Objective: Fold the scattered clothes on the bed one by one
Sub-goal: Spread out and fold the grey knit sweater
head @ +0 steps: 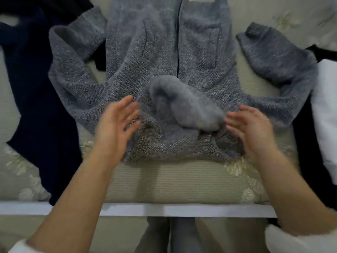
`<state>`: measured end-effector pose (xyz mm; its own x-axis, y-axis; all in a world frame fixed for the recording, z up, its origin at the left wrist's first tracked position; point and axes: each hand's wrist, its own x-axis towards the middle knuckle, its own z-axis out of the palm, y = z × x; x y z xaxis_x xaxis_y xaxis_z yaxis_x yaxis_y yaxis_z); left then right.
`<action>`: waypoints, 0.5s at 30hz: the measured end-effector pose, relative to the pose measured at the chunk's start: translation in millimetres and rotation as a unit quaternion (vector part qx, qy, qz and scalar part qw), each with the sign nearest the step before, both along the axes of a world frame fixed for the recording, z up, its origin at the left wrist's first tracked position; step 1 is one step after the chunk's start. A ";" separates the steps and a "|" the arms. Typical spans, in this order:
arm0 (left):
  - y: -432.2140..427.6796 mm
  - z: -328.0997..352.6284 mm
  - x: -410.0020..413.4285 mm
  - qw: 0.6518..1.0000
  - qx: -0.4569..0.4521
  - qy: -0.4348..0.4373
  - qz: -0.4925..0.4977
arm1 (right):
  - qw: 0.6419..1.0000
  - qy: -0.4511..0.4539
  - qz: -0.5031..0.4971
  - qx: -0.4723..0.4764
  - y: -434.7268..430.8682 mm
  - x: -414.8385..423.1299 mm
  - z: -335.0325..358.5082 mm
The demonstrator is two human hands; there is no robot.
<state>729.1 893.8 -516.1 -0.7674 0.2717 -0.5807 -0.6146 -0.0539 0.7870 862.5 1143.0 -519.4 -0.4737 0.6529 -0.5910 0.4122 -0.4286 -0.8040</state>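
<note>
Pale embroidered bedspread [164, 179] covers the bed. A grey knit zip cardigan [200, 57] lies on it front up at the centre, with its fluffy collar [182, 105] bunched toward 6 o'clock, nearest the person. One sleeve [73, 61] points to 10 o'clock, the other [277, 57] to 2 o'clock. A navy garment [36, 88] lies at 9 o'clock and a white garment [326, 115] at 3.

The left hand [116, 123] hovers over the near shoulder, its grip released and fingers straight. The right hand [253, 130] is just beside the collar's tip, fingers loose and holding nothing.

The knit looks thick, soft and limp. It would probably sag if lifted by one point, though it should not slip. Taking it at both shoulder seams or the sleeve cuffs seems best.
</note>
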 end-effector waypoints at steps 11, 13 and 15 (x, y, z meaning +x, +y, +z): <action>34.4 -58.1 -24.7 0.887 -0.355 0.186 -0.230 | 0.837 -0.175 0.378 0.354 -14.2 -48.2 -57.4; 35.4 -50.0 -36.7 0.923 -0.300 0.189 -0.148 | 0.929 -0.032 0.293 0.225 -5.2 -57.9 -51.9; 35.1 -35.3 -55.9 0.965 -0.199 0.172 -0.004 | 0.977 0.086 0.180 0.070 8.4 -67.3 -40.9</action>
<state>673.2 928.9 -551.4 -0.9321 0.0870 -0.3516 -0.3125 0.2975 0.9021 795.2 1151.4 -560.3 -0.7718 0.4941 -0.4002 0.3703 -0.1623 -0.9146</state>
